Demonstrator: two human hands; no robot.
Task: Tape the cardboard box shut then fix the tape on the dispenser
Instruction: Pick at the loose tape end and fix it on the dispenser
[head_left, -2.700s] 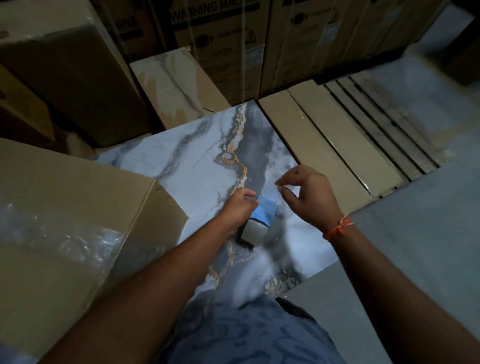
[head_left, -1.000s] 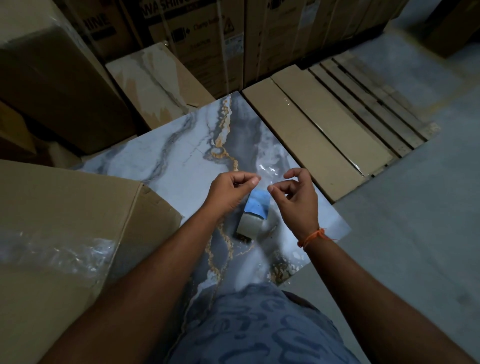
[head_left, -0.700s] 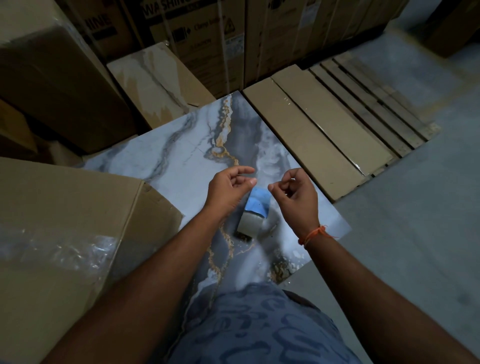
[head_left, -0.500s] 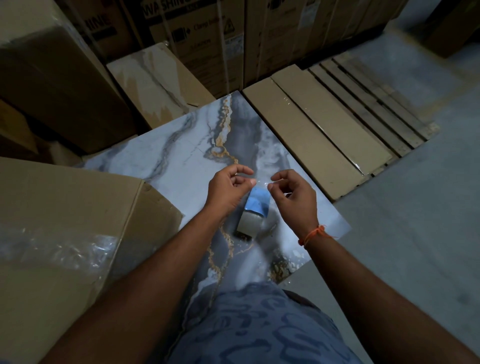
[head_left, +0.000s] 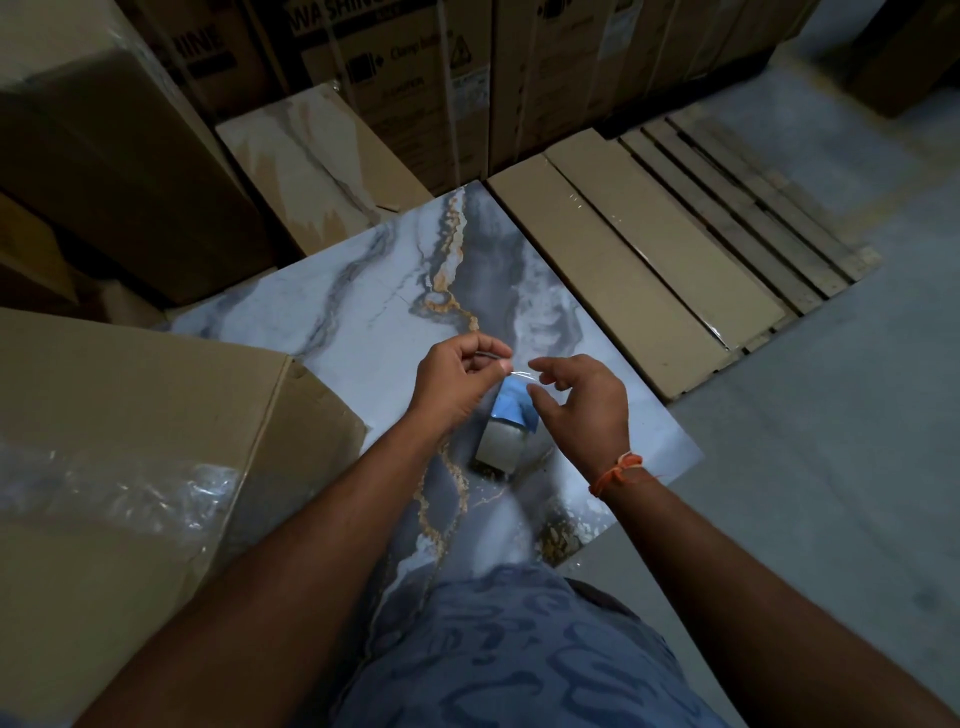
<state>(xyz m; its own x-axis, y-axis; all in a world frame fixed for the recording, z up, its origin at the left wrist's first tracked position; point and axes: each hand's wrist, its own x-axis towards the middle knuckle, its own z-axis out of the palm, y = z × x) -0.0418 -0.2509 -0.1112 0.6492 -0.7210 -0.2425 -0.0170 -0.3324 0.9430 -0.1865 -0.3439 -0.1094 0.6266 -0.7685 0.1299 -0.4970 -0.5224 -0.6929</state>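
1. In the head view, the left hand is curled up, with its thumb and first finger pinched on the end of a thin strip of clear tape.
2. The right hand is just beside it. Its fingers are bent but apart, and I cannot tell if they touch the strip.
3. The tape dispenser, blue on top with a pale roll, sits on the marble tile right under both hands.
4. A big cardboard box stands to the left, touching the tile. Crinkly clear plastic lies on its top.
5. An orange string is tied around the right wrist.
6. Flat brown packs lie to the right of the tile, and tall printed boxes stand behind it.
7. A knee in blue patterned cloth shows at the bottom.
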